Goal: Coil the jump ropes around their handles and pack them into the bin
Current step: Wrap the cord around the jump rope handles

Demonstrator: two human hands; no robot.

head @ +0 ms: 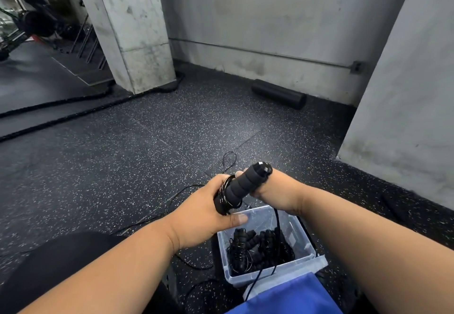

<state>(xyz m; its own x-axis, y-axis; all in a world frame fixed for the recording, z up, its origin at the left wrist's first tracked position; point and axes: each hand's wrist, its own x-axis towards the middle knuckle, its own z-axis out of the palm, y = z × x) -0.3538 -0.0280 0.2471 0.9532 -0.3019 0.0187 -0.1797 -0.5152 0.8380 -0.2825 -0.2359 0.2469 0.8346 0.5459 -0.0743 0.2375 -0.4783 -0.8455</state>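
Speckled rubber floor underfoot, battle rope along the left, black foam roller against the far wall. Clear plastic bin low centre, coiled jump ropes inside. Left hand curled round the lower end of the foam handles, above the bin. Right hand gripped the upper end. Thin cable wrapped near the left hand, rest trailing on the floor.
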